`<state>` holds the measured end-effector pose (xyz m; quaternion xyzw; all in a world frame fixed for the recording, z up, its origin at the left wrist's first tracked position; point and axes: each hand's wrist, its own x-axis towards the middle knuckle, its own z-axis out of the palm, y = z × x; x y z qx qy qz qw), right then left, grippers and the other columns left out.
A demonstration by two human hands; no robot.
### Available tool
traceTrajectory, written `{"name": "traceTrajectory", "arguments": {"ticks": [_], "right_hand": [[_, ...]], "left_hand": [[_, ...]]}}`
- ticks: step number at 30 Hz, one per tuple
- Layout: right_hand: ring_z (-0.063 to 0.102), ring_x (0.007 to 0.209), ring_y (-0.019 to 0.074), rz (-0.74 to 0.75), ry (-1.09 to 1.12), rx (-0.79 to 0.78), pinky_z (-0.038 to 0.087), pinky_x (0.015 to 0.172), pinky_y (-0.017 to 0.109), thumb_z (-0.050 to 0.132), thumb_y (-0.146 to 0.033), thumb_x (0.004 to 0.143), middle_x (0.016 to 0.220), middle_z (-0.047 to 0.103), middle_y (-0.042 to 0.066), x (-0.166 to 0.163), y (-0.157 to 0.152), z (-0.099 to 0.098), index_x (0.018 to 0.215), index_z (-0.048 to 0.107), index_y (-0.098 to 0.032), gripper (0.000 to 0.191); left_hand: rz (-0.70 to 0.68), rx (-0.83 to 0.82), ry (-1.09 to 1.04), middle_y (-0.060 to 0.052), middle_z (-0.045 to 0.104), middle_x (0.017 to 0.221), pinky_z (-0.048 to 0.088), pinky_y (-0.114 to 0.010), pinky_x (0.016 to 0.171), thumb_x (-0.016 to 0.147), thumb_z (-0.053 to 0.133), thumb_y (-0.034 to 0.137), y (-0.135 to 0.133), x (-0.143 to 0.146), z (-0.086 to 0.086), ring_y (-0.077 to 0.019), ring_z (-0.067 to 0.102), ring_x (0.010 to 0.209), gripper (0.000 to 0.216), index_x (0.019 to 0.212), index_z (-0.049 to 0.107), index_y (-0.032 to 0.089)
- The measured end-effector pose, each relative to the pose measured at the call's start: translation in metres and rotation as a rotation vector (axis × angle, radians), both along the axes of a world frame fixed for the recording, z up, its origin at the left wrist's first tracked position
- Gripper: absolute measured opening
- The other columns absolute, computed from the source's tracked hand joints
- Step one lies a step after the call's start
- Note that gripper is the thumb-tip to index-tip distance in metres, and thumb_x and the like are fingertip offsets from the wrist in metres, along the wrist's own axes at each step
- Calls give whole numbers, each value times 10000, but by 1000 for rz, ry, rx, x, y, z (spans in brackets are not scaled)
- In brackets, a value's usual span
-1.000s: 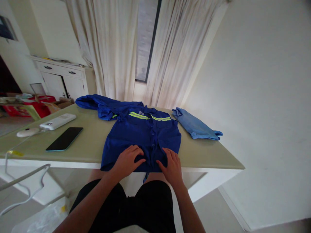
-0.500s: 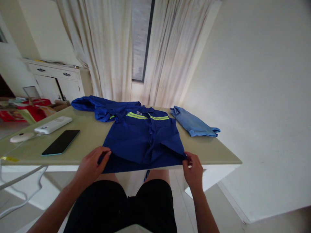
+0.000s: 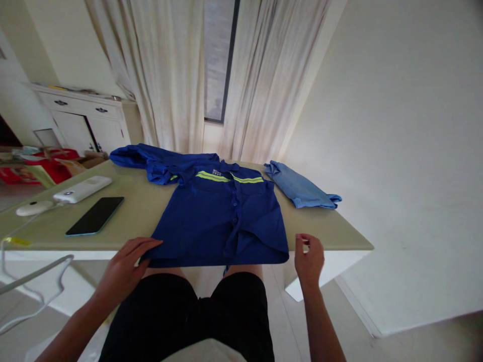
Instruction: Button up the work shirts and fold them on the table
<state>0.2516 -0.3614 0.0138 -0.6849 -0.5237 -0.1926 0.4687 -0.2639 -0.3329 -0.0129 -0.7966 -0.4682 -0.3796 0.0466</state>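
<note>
A dark blue work shirt [image 3: 199,216] lies front up on the table, its lower hem hanging slightly over the near edge. Yellow-green reflective bands cross its chest, and a collar and button placket show. One sleeve stretches out to the far left in a bunched heap. My left hand [image 3: 128,266] grips the shirt's lower left corner, fingers on top and thumb near the hem. Just right of the lower right corner, my right hand [image 3: 310,259] is held apart from the cloth, fingers loosely curled with a small gap and nothing in them.
A folded light blue denim garment [image 3: 304,188] lies on the table [image 3: 332,236] at the right. To the left are a black phone [image 3: 96,216], a white device [image 3: 85,189] and a round white object [image 3: 34,207] with a cable. A wall stands close at right.
My right hand has let go of the shirt's lower right corner and moved slightly right. My left hand has shifted left and down with its corner, and the hem lies flatter.
</note>
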Motion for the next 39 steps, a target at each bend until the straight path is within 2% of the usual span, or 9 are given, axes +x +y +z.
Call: {"name": "traceTrajectory", "arguments": {"ticks": [4,9,16,22,27,30,32,35,39], "right_hand": [[592,1121,297,270,-226,-305,446,948,436,564,-592,955,1241,657,126,-18,-1,-7,1264,637,-218,491],[637,936,242,327,-290,-417,441,861,380,426,-445,1050,977,704,86,-24,-2,-8,961,704,-225,366],[578,798,240,-93,38,15,461,746,364,401,-396,1004,913,624,124,22,-13,-12,1026,620,-148,332],[575,1043,290,93,-107,-121,432,939,453,500,-238,818,1131,654,128,23,-25,-20,1131,669,-185,360],[575,889,267,-98,167,76,442,868,437,445,-214,820,932,624,106,22,-30,-25,947,709,-171,297],[575,969,281,-84,216,172,444,908,464,431,-233,875,1018,626,124,2,-23,-19,1062,697,-163,333],[575,1066,286,79,129,137,436,978,480,453,-270,930,1095,642,136,-22,-12,-8,1100,692,-166,311],[560,1217,265,392,-14,-95,417,1069,475,447,-317,1007,1287,633,133,-60,14,18,1240,668,-201,341],[569,1289,222,678,-142,-452,423,1115,437,422,-352,1051,1375,640,78,-86,52,40,1358,628,-274,378]], "left_hand": [[-30,-22,-1,-67,700,1146,527,-386,994,881,558,230,-3,7,0,-244,651,1067,318,1152,723,257],[-13,13,-33,-68,703,1106,534,-377,959,908,522,222,-5,9,4,-234,656,1028,303,1137,719,251],[48,75,-16,-74,689,1063,527,-390,936,932,498,219,-10,-2,7,-241,647,993,277,1122,699,234],[-60,41,84,-65,696,1072,509,-363,939,927,518,229,-13,-1,0,-227,654,1007,287,1111,736,263],[-83,-193,284,-35,733,938,491,-345,835,964,484,318,-12,1,20,-211,679,883,277,920,752,261],[-31,-299,296,-30,679,763,462,-341,756,1038,385,362,-4,38,43,-194,640,749,414,786,680,217],[-90,-255,271,-36,668,775,457,-343,783,1055,376,371,8,80,58,-194,633,781,419,798,663,208],[-313,-145,259,-52,700,1002,454,-354,888,1044,440,334,30,149,70,-197,638,948,273,1033,692,231],[-437,-102,334,-96,653,1206,448,-399,948,994,560,357,49,202,60,-245,598,1119,275,1218,635,215]]}}
